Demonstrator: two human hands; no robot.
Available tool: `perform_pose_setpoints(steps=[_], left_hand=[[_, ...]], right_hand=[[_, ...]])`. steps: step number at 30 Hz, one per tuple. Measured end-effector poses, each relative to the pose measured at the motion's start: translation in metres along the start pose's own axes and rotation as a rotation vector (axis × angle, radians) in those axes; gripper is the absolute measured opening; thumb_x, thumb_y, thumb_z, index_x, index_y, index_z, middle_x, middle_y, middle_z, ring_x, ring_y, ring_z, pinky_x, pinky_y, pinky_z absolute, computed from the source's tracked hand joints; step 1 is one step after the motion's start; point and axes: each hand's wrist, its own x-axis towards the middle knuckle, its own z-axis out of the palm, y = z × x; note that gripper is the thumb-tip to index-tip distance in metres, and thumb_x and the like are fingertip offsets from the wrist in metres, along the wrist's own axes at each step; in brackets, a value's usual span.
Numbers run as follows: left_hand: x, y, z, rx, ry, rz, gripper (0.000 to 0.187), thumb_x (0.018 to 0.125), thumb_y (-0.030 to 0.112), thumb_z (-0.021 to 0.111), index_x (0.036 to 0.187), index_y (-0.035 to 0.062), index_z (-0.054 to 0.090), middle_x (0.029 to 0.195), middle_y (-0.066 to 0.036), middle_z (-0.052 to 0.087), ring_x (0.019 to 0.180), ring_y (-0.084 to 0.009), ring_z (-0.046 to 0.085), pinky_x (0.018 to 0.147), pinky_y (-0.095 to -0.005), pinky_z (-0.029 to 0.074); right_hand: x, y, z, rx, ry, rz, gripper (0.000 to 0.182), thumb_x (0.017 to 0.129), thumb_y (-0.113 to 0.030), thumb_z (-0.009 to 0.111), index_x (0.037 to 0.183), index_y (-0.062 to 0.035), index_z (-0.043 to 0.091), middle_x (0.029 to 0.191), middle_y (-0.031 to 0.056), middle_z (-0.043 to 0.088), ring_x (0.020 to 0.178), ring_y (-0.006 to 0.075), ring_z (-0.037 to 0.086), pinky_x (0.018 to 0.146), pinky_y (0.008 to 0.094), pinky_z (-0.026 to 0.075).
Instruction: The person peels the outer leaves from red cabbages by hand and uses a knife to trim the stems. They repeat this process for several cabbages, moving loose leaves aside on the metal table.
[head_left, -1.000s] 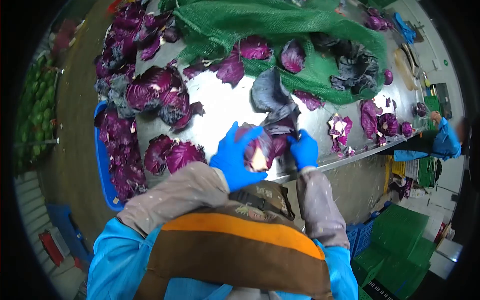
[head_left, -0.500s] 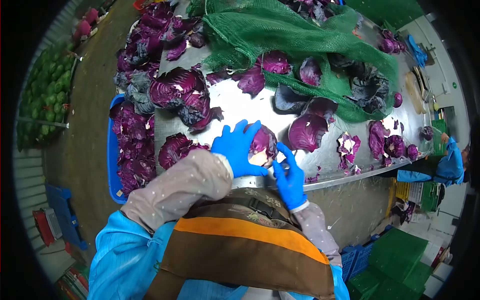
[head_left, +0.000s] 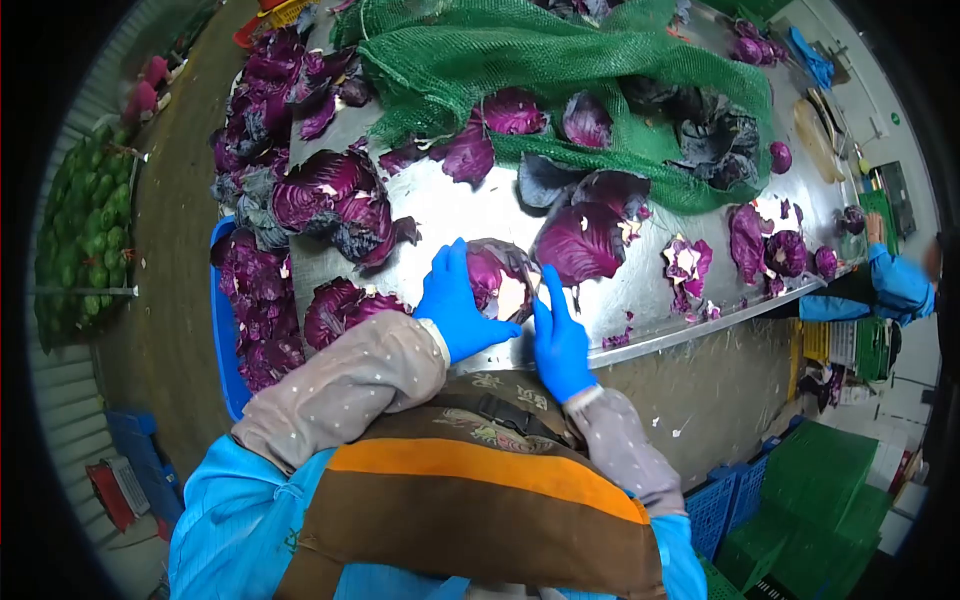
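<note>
A red cabbage [head_left: 487, 277] with a pale cut patch on its near right side rests on the steel table [head_left: 455, 205]. My left hand [head_left: 458, 308], in a blue glove, grips it from the left, fingers along its side and thumb in front. My right hand [head_left: 562, 345], also gloved, is at the cabbage's right edge with its index finger pointing up along it. The other right fingers are curled underneath; what they hold, if anything, is hidden. A loose purple leaf [head_left: 580, 245] lies just beyond the right hand.
Green netting [head_left: 560, 70] with dark outer leaves spreads across the far side. A blue crate [head_left: 222, 330] full of purple leaves stands at the left edge. A trimmed cabbage piece [head_left: 686, 262] and smaller heads lie to the right, near another person [head_left: 893, 285] in blue.
The cabbage has turned between my hands, showing more of its pale patch. My right hand's index finger has straightened upward along its edge. The whole view has shifted slightly.
</note>
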Motion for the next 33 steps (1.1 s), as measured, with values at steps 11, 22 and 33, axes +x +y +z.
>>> perform_pose_setpoints(steps=[11, 22, 33], left_hand=[[-0.002, 0.042, -0.009, 0.113, -0.085, -0.015, 0.113, 0.056, 0.040, 0.085, 0.148, 0.0250, 0.019, 0.143, -0.035, 0.020, 0.128, -0.0536, 0.028, 0.101, -0.0566, 0.036], [0.006, 0.046, -0.007, 0.103, -0.068, -0.053, 0.113, 0.059, 0.039, 0.084, 0.148, 0.0205, 0.017, 0.142, -0.036, 0.020, 0.127, -0.0528, 0.030, 0.102, -0.0552, 0.036], [-0.041, -0.038, -0.010, -0.251, 0.126, 0.305, 0.107, 0.051, 0.036, 0.091, 0.135, 0.0071, 0.032, 0.140, -0.026, 0.027, 0.133, -0.0404, 0.029, 0.110, -0.0470, 0.028]], right_hand=[[0.041, -0.020, -0.039, -0.188, -0.018, -0.019, 0.054, 0.078, -0.029, 0.064, 0.127, -0.0083, 0.056, 0.069, 0.0194, 0.064, 0.061, 0.0323, 0.066, 0.058, 0.0417, 0.052], [0.095, 0.001, -0.035, -0.092, -0.026, -0.053, 0.020, 0.074, -0.018, 0.066, 0.088, -0.0044, 0.070, 0.079, 0.0224, 0.064, 0.075, 0.0380, 0.065, 0.065, 0.0407, 0.052], [0.135, 0.076, -0.017, 0.702, 0.222, 0.187, 0.046, 0.073, -0.016, 0.077, 0.114, -0.0020, 0.062, 0.079, 0.0043, 0.067, 0.048, 0.0094, 0.052, 0.046, 0.0266, 0.045]])
